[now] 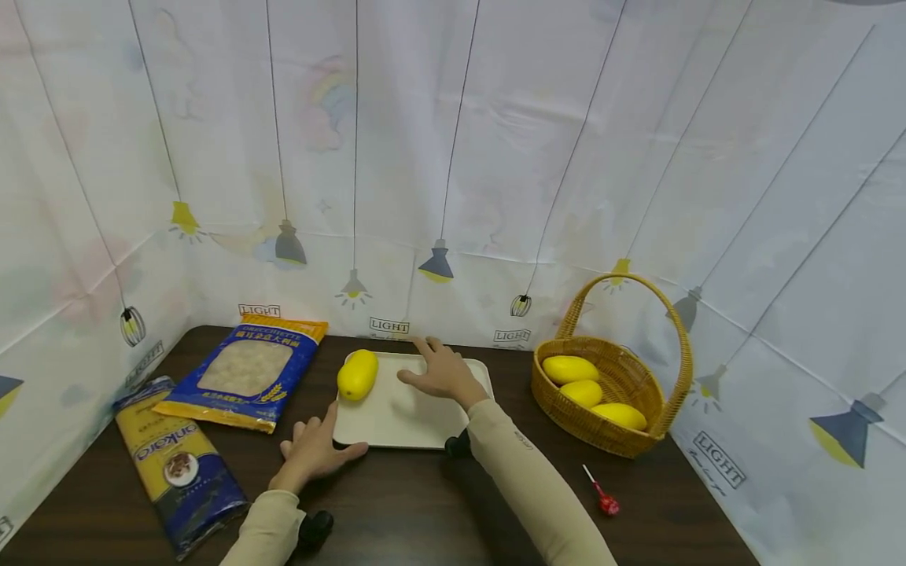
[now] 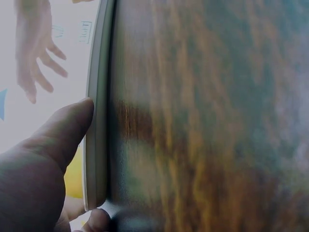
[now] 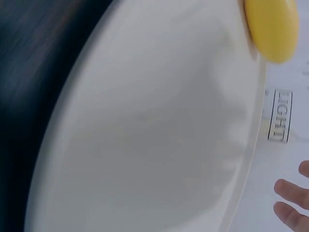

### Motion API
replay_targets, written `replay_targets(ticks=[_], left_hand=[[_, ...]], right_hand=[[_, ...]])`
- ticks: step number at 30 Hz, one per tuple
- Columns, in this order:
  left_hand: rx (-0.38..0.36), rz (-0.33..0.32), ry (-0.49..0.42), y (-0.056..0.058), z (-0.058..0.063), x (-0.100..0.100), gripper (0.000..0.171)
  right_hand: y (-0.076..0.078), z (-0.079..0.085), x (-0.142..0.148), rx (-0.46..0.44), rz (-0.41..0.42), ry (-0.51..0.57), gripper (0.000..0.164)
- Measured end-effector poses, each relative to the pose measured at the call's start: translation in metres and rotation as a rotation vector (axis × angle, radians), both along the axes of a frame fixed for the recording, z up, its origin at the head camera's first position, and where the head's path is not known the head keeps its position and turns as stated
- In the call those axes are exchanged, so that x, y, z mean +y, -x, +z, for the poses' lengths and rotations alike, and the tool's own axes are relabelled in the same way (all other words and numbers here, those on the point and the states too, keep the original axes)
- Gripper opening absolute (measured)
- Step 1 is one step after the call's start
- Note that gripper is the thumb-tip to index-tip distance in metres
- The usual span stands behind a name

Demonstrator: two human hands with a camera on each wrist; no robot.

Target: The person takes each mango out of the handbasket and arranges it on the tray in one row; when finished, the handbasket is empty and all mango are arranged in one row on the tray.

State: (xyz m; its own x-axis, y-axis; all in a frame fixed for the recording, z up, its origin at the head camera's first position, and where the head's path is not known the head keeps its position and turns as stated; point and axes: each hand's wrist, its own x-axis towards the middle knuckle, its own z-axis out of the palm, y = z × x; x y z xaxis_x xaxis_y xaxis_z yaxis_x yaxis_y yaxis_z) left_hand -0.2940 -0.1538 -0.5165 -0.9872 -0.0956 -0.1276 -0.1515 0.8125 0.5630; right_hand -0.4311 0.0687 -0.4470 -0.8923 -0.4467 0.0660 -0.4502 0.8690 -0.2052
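A white rectangular tray (image 1: 406,420) lies on the table, with a smooth yellow oval fruit (image 1: 358,375) at its far left corner. My left hand (image 1: 311,450) is at the tray's near left corner, thumb along the front side and index finger beside the left side. In the left wrist view the thumb (image 2: 72,123) meets the tray rim (image 2: 96,159). Over the tray's right half hovers my right hand (image 1: 442,373), fingers spread and holding nothing. The right wrist view shows bare tray surface (image 3: 159,121), the fruit (image 3: 274,29) and a few fingertips.
To the right stands a wicker basket (image 1: 566,417) with a tall handle and 3 yellow fruits. In front of it lies a red lollipop (image 1: 607,503). Two pasta bags, one blue and orange (image 1: 248,369), one yellow and blue (image 1: 180,468), lie left. A printed curtain (image 1: 425,157) hangs behind.
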Motion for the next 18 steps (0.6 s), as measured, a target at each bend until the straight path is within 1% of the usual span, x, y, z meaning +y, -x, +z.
replay_targets(ticks=[10, 18], left_hand=[[0.001, -0.009, 0.014, -0.002, 0.001, 0.000, 0.109], [-0.009, -0.016, 0.008, -0.003, 0.002, -0.001, 0.110]], right_hand=[[-0.004, 0.004, 0.045, 0.081, -0.049, 0.004, 0.080], [-0.007, 0.013, 0.079, 0.146, -0.089, 0.060, 0.080]])
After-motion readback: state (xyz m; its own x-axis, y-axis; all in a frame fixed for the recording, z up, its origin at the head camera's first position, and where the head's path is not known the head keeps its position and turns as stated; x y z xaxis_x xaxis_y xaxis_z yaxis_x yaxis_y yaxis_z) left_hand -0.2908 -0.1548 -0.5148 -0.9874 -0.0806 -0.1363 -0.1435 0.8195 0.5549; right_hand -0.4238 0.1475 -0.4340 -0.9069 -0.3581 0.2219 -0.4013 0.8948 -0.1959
